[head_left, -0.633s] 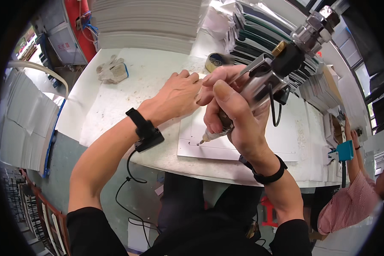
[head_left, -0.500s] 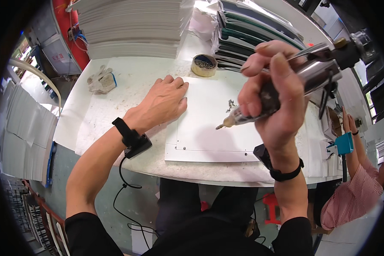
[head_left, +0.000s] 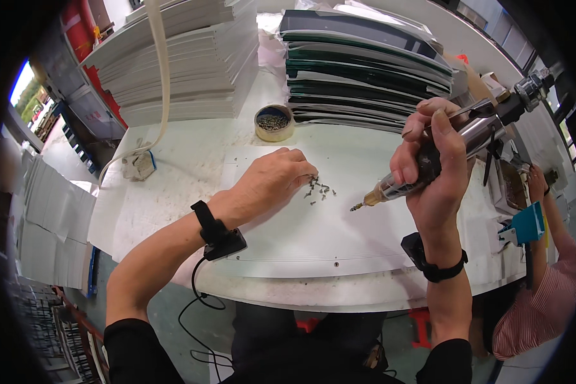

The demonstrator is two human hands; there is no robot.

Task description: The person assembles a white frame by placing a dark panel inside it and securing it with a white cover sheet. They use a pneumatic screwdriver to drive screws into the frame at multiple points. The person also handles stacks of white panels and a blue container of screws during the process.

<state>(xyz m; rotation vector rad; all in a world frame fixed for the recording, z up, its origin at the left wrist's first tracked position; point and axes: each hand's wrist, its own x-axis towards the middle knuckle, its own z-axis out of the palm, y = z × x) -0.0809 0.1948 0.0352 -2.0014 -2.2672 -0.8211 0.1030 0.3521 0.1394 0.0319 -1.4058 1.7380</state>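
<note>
Many small screws (head_left: 273, 121) inside a round tub (head_left: 276, 135)

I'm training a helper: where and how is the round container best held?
Likely around the outer wall of the round container, from the near side, where the left hand is closest: it stands upright, open on top over small metal pieces, and the dark stack crowds its right.

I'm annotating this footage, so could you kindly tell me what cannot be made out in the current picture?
In the head view:
Loose screws: too small to tell their head shape.
Left hand: whether it pinches a screw is too small to tell.
Driver tool: the right hand hides part of its grip.
Co-worker: cut off by the round picture's right edge.
</note>
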